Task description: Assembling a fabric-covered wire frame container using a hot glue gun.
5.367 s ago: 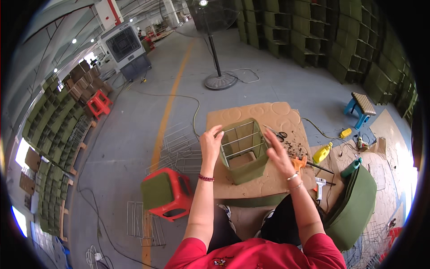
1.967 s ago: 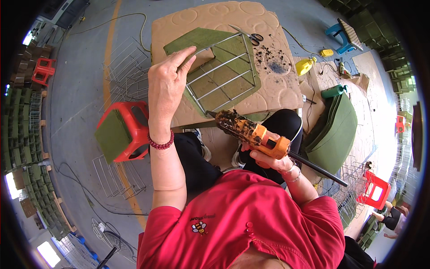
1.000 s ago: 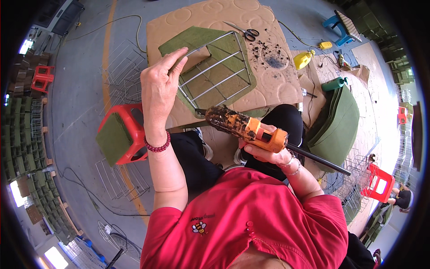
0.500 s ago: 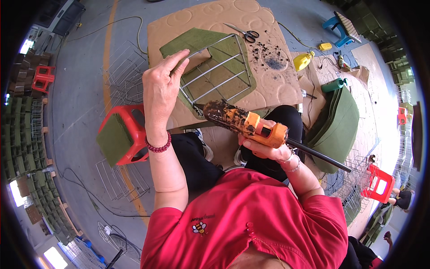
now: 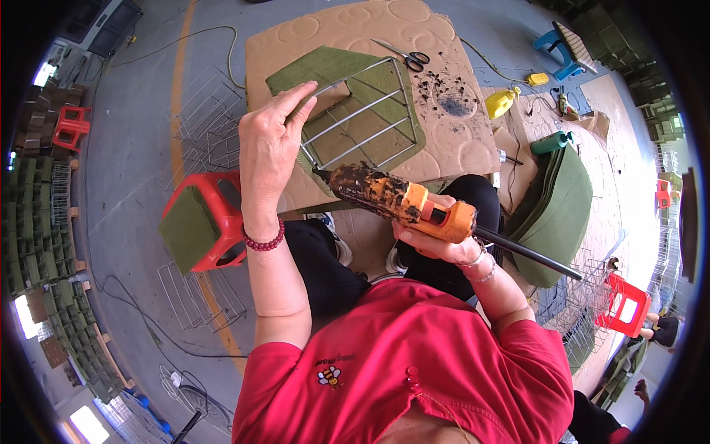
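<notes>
Two hands share the work on one piece. The left hand [image 5: 270,144] lies flat and open-fingered against the near corner of a wire frame basket [image 5: 355,118], fingertips pressing the green felt lining [image 5: 318,66] onto the wire; it clasps nothing, it only pins the cloth so it stays put against the rods. The basket rests tilted on its side on the cardboard-topped surface [image 5: 451,148], its open face turned toward the person, which brings the lined corner within easy reach of the tool.

The right hand [image 5: 436,240] is clenched around the grip of an orange hot glue gun [image 5: 399,203], whose body is crusted with dark old glue. Its nozzle points up and left and sits at the basket's lower edge, just beside the left hand's wrist, so glue can go in right where the felt is being held. A black glue stick [image 5: 525,255] juts out of the back of the gun toward the person's right.

Scissors [image 5: 403,53] and a scatter of dark crumbs [image 5: 447,100] lie farther back on the surface, out of the way. A stack of green felt pieces [image 5: 558,211] waits to the right, a red stool [image 5: 203,222] topped with felt to the left.
</notes>
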{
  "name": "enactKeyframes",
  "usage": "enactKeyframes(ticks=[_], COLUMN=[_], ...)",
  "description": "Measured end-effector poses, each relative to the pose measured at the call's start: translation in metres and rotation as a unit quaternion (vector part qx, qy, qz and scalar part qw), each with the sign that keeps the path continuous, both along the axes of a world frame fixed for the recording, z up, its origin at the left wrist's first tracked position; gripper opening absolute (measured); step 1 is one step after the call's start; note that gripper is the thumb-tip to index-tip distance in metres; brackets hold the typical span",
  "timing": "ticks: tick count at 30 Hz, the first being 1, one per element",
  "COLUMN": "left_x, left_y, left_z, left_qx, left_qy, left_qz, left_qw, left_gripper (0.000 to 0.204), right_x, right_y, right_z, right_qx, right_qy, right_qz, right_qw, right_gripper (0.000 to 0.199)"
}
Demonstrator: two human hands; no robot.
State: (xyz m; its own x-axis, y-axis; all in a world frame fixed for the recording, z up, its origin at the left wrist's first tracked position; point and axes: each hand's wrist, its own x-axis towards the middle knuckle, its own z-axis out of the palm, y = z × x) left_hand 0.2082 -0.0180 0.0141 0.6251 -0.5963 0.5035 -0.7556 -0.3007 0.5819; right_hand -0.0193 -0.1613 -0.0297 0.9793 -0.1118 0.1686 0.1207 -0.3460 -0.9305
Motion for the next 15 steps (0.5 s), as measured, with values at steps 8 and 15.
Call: enactKeyframes(ticks=[8,15], left_x=[-0.001,-0.001], left_y=[0.0,0.001], left_z=[0.002,0.002], left_qx=[0.002,0.004], left_qy=[0.003,0.007], left_qz=[0.003,0.0], left_qw=[1.0,1.0], left_gripper=[0.021,0.021], right_x=[0.0,0.005], right_y=[-0.001,-0.001], right_z=[-0.001,0.006], right_qx=[0.135,0.174], right_qy=[0.084,0.1], right_qz=[-0.009,-0.011], right_qw=[0.987,0.98], right_gripper=[0.014,0.015])
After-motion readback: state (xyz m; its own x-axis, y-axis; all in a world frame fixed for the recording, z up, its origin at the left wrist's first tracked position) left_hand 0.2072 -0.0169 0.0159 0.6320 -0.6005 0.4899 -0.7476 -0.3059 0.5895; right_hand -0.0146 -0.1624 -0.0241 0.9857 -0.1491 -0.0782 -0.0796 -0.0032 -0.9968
